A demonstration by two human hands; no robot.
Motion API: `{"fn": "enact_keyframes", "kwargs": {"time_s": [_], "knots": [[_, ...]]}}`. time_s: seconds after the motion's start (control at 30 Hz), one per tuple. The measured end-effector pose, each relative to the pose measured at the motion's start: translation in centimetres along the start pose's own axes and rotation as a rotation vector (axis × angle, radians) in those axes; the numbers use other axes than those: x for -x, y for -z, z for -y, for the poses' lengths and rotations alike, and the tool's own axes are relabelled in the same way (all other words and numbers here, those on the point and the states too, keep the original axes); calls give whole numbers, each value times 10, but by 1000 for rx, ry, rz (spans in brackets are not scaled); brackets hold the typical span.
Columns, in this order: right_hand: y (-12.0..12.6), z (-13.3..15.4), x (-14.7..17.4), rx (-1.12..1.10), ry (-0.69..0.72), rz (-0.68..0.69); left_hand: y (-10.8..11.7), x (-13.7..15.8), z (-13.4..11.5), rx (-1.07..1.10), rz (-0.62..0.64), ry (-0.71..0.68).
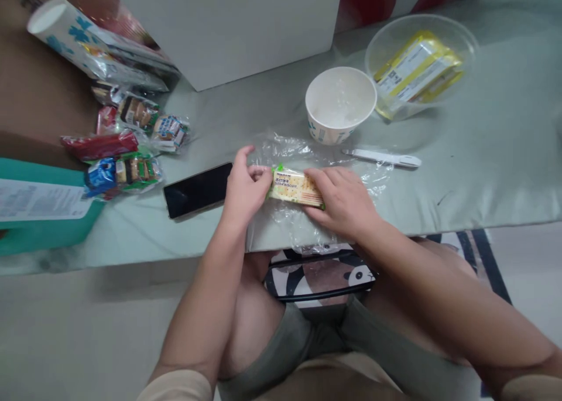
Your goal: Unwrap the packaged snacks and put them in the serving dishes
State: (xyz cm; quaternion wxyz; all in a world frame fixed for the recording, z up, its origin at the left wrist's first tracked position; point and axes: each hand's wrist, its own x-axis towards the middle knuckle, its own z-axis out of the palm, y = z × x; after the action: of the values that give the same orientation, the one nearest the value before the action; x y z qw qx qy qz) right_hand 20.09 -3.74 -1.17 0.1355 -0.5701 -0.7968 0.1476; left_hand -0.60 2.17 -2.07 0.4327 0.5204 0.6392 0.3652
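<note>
A packet of soda biscuits [295, 187], yellowish with a green edge, lies between my two hands above a sheet of clear plastic [285, 213]. My left hand [248, 181] pinches its left end between thumb and fingers. On the right end, my right hand [342, 202] grips it with the thumb below and the fingers over the top. The packet's left edge looks crinkled; whether it is torn, I cannot tell. Close to my left hand rests a black phone [197, 190]. Behind my right hand lies a white utility knife [384, 158].
A paper bowl [340, 105] stands behind the packet. Right of it, a clear plastic bowl [421, 67] holds yellow packets. Several wrapped snacks [132, 137] lie at left, near tilted paper cups [65, 35] and a teal box [48, 213]. A large white box [246, 26] stands at the back.
</note>
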Motion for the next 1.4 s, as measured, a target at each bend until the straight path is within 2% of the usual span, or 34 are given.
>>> {"fn": "enact_keyframes", "kwargs": {"time_s": [0.1, 0.2, 0.27, 0.47, 0.63, 0.73, 0.87, 0.97, 1.03, 1.13, 1.3, 1.4], "knots": [[2, -5, 1, -40, 7, 2, 0, 2, -8, -43, -35, -5], [6, -13, 4, -166, 56, -37, -3, 4, -18, 178, -49, 40], [10, -19, 7, -252, 76, -111, -4, 4, -23, 277, -53, 86], [24, -34, 7, -364, -72, -316, -1, 4, -30, 345, 11, 148], [31, -41, 11, -315, -102, -502, 2, 6, -34, 355, 1, 199], [37, -51, 15, -280, -133, -665, 3, 6, -34, 350, 12, 222], [50, -89, 5, -129, -207, -911, 3, 7, -33, 351, 42, 201], [62, -121, -16, 31, -266, -1020, 0, 7, -34, 341, 70, 183], [67, -133, -29, 60, -246, -1028, -3, 7, -36, 333, 79, 190], [68, -134, -34, 32, -160, -966, -7, 6, -38, 327, 83, 202], [55, -116, -8, -13, -157, -1020, -10, 4, -36, 332, 97, 185], [44, -98, 4, -101, -177, -976, -11, 4, -33, 341, 115, 142]]}}
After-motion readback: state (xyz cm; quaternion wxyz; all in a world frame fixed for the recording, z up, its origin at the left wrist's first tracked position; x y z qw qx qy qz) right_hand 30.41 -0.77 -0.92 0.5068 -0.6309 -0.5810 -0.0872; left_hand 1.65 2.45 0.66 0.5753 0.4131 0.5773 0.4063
